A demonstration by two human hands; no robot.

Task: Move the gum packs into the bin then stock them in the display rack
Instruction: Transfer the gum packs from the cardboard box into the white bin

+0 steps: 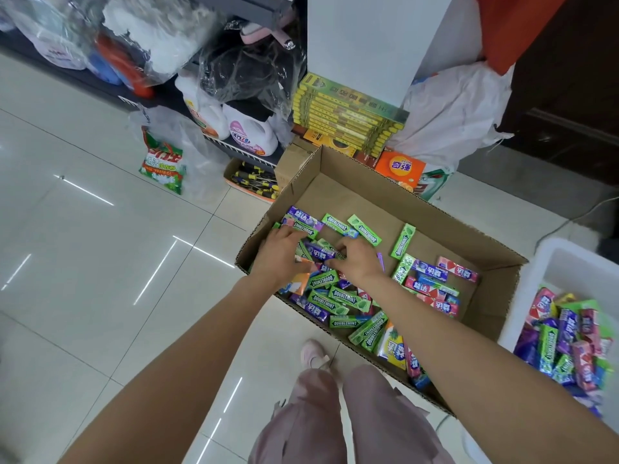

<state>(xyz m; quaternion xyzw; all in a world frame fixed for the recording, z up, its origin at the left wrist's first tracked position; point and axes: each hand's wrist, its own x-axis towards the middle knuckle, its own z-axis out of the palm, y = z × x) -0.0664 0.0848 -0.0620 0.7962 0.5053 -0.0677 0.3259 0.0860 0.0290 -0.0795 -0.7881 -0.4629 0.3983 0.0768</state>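
Observation:
An open cardboard box (pixel 351 182) on the floor holds several loose gum packs (pixel 341 298), green, purple and pink. Both hands reach into its left end. My left hand (pixel 279 251) presses on a clump of packs near the left wall, fingers curled over green and purple ones. My right hand (pixel 356 259) pinches a purple gum pack (pixel 320 252) between thumb and fingers in the same clump. At the right edge a white bin (pixel 536 289) holds several more gum packs (pixel 566 339). No display rack is in view.
Shelving with detergent bottles (pixel 248 128) and bagged goods stands behind the box. A stack of yellow boxes (pixel 345 118), an orange pack and a white sack crowd the box's far side. A tray of screwdrivers (pixel 251 179) sits on the tiled floor. My legs and shoe are below.

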